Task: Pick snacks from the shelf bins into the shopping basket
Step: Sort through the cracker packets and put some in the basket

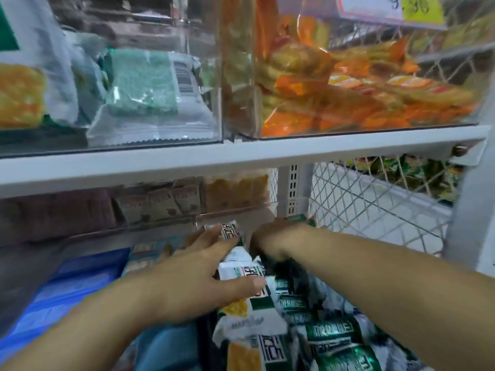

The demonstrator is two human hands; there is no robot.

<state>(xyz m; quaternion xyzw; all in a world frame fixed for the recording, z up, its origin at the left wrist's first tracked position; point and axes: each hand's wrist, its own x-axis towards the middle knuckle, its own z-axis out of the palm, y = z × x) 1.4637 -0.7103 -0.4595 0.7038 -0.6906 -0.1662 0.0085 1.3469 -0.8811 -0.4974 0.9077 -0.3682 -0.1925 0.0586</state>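
Across the middle of the view a white shelf board (241, 159) is seen, and two clear bins are borne on it. The left bin (211, 108) is filled with pale green and white packets (144, 81); the right bin (241, 76) is heaped with orange packets (348, 103). A price tag (388, 6) is hung above the right bin (its figures are too blurred to be read).

Below the board, a white wire mesh panel (361, 204) closes off the right side, and brown packets (160, 202) are stood in a row at the back. Blue packs (72, 285) are seen at the lower left.

The snack packets (329, 336) are piled in the lower bin at the bottom centre, white and dark green, some with a yellow picture, crinkled and overlapping.

The left hand (192, 279) is laid flat over the pile, its fingers (214, 234) straight and spread, the thumb resting on a white packet. The right hand (270, 239) is reached further back beside it; its fingers are hidden behind the wrist, so their grasp cannot be told.
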